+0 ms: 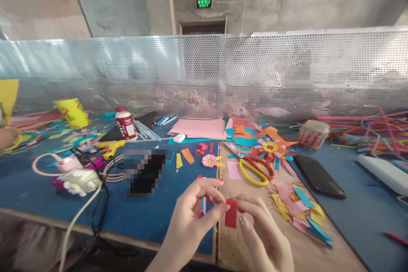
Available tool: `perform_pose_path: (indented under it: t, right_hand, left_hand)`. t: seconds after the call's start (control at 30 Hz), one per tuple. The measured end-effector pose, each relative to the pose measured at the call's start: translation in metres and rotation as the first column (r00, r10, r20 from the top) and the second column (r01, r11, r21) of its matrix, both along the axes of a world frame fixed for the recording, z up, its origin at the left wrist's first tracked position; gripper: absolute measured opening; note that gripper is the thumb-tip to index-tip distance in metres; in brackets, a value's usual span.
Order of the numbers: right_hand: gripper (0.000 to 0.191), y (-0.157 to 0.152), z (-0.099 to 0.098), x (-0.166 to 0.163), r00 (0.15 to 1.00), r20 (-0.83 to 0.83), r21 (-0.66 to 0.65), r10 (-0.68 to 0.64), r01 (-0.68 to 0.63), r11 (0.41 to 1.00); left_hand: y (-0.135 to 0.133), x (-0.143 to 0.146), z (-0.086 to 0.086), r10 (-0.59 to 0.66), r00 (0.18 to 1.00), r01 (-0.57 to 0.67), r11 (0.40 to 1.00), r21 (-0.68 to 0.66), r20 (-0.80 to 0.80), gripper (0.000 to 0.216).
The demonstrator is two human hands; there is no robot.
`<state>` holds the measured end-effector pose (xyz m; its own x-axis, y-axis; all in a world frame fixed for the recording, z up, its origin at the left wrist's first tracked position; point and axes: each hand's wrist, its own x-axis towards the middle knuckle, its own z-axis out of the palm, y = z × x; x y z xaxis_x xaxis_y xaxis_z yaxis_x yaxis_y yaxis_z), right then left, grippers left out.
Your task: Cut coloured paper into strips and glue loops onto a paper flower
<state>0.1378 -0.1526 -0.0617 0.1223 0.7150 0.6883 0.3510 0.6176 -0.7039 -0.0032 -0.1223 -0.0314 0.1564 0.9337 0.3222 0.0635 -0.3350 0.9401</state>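
A small folded-looking strip of red paper [231,214] is pinched upright between the thumb and index finger of my left hand [194,210]. My right hand [267,229] is just to the right of it, its fingertips close to the strip's right edge and its thumb apart from the index finger. Behind my left hand, partly hidden, lie narrow red and blue paper strips [203,207]. Past my hands are a pink paper flower [209,160], curled red paper pieces [201,148], and scissors [253,173] with yellow and red handles. An orange, pink and yellow paper flower [269,147] lies farther right.
Paper scraps [299,206] and a black phone [319,176] lie to the right. A glue gun [111,148], a bottle [126,123], cables and a yellow cup [72,113] are on the left. A perforated metal screen [204,72] stands behind. Another person's hand [9,138] shows at far left.
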Motion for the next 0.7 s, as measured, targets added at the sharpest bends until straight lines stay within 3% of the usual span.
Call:
perform_pose_path:
  t: [0.1, 0.2, 0.3, 0.43, 0.57, 0.7]
  right_hand:
    - [0.012, 0.006, 0.007, 0.013, 0.997, 0.053, -0.028, 0.063, -0.062, 0.998]
    - [0.005, 0.012, 0.012, 0.018, 0.995, 0.019, -0.078, 0.096, -0.095, 0.992]
    - [0.007, 0.014, 0.015, 0.019, 0.987, 0.007, -0.136, 0.157, -0.155, 0.978]
    - [0.009, 0.015, 0.014, 0.021, 0.985, 0.018, -0.146, 0.171, -0.167, 0.975]
    - [0.007, 0.017, 0.01, 0.034, 0.988, 0.075, -0.139, 0.132, -0.12, 0.983]
    - [0.006, 0.017, 0.009, 0.051, 0.979, 0.192, -0.112, 0.068, -0.047, 0.993]
  left_hand:
    - [0.0, -0.006, -0.007, -0.002, 0.992, 0.022, 0.986, 0.163, -0.125, 0.031]
    - [-0.001, -0.009, -0.011, 0.012, 0.981, 0.058, 0.935, 0.35, -0.192, 0.041]
    - [0.0, -0.009, -0.012, 0.013, 0.976, 0.086, 0.892, 0.444, -0.216, 0.045]
    - [0.0, -0.008, -0.011, 0.036, 0.973, 0.068, 0.899, 0.432, -0.228, 0.047]
    - [0.003, -0.022, -0.01, 0.085, 0.99, -0.025, 0.897, 0.441, -0.116, 0.012]
    - [0.01, -0.052, 0.001, 0.049, 0.981, 0.0, 0.968, 0.25, -0.19, 0.027]
